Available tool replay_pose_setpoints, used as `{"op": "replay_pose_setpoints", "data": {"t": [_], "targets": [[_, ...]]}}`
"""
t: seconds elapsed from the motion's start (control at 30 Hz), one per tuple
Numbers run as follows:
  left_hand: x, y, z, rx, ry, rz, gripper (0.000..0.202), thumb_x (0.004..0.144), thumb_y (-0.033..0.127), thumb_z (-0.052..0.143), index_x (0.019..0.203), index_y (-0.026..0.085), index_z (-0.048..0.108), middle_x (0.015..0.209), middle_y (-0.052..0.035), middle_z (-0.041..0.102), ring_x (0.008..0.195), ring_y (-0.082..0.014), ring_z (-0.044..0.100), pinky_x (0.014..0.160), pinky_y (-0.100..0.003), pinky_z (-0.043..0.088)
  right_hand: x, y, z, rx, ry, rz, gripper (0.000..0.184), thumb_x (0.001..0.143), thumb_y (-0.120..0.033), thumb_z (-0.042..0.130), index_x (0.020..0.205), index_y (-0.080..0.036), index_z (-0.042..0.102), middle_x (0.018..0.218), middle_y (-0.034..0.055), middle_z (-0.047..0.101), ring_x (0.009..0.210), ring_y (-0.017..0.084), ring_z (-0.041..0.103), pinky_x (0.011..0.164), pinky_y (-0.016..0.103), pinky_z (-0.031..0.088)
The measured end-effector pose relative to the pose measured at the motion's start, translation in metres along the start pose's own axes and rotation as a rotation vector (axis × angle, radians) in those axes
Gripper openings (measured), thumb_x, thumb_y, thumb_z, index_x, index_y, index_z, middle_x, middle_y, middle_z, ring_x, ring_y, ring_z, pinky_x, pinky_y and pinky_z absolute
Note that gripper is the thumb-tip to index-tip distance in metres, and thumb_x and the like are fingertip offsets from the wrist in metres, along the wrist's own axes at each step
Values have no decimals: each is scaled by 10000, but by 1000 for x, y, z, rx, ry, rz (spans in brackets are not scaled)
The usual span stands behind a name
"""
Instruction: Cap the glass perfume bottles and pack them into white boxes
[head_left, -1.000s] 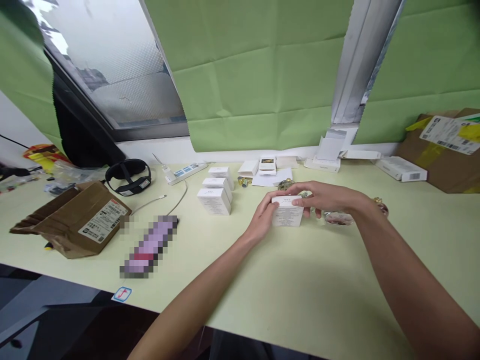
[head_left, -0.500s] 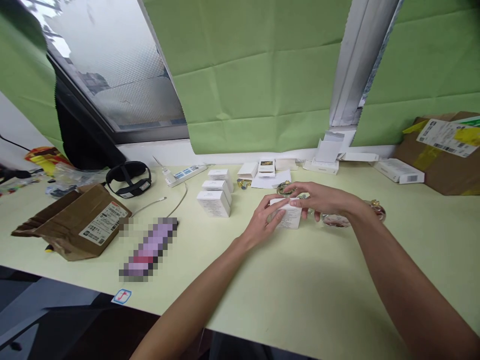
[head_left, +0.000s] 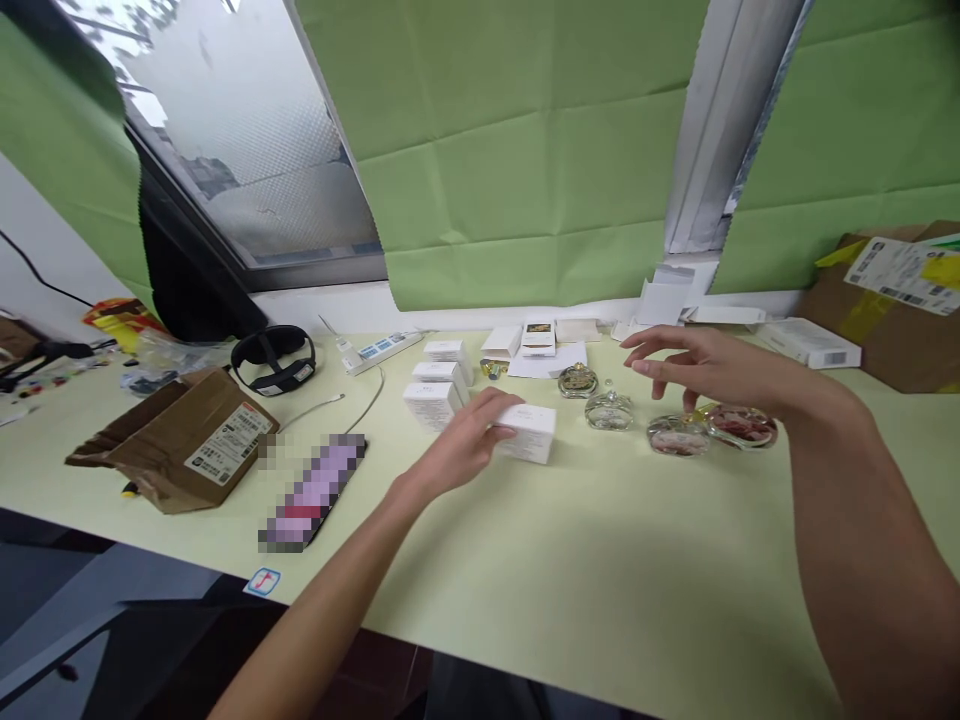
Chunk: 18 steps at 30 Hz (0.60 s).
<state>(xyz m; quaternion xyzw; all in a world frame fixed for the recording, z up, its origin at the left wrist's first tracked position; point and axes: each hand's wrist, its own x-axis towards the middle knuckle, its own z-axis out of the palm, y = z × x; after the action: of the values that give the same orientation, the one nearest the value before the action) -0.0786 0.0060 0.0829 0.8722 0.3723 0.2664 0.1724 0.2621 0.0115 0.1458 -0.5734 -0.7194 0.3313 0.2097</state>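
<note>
My left hand (head_left: 472, 440) grips a small white printed box (head_left: 529, 434) by its left side, low over the table. Just left of it, a row of three similar white boxes (head_left: 431, 404) stands one behind another. My right hand (head_left: 697, 365) is raised with fingers apart and holds nothing. Beneath and around it are glass perfume bottles: a pinkish one (head_left: 678, 436), a dark red one (head_left: 742, 426) partly behind my wrist, a clear one (head_left: 609, 410) and a gold-toned one (head_left: 577, 380) farther back.
A torn brown carton (head_left: 176, 440), a black headset (head_left: 274, 360), a power strip (head_left: 386, 348) and a pixelated phone (head_left: 315, 492) lie to the left. Opened white packaging (head_left: 538, 340) lies along the back. A large brown carton (head_left: 892, 310) stands at the right beside a white box (head_left: 810, 343).
My left hand has moved the white box leftward, toward the row of boxes. My right hand has let go of it and moved right, uncovering the bottles. The view has shifted slightly.
</note>
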Motion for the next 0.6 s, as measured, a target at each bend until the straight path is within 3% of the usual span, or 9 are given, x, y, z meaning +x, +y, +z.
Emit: {"op": "replay_pose_setpoints", "data": {"t": [0.13, 0.23, 0.43, 0.6], "targets": [[-35, -9, -44, 174, 55, -94, 328, 953, 216, 429, 1264, 291, 503, 1198, -90, 492, 1097, -225, 519, 916, -381, 491, -7, 12, -12, -7, 86, 61, 578, 805, -657, 562, 1286, -336, 566, 1052, 82, 718, 733, 252, 694, 631, 420, 575], [-56, -22, -64, 278, 83, -176, 331, 938, 227, 438, 1250, 306, 513, 1176, -86, 456, 1083, -227, 512, 895, -383, 505, -12, 23, -22, 4, 157, 71, 549, 801, -650, 570, 1253, -340, 585, 1085, 82, 715, 774, 274, 698, 665, 434, 578], [-79, -54, -60, 296, 130, -259, 313, 943, 267, 422, 1239, 295, 518, 1163, -91, 448, 1109, -233, 499, 937, -400, 483, -17, 36, -31, 31, 175, 64, 580, 799, -644, 582, 1287, -331, 565, 1090, 101, 712, 866, 332, 697, 695, 461, 565], [-73, -42, -75, 399, 135, -313, 447, 904, 460, 503, 1331, 331, 486, 1270, -88, 441, 1236, -291, 428, 1036, -480, 407, -24, 35, -35, 56, 195, 58, 549, 800, -650, 587, 1258, -346, 574, 1136, 85, 695, 935, 338, 682, 724, 465, 567]]}}
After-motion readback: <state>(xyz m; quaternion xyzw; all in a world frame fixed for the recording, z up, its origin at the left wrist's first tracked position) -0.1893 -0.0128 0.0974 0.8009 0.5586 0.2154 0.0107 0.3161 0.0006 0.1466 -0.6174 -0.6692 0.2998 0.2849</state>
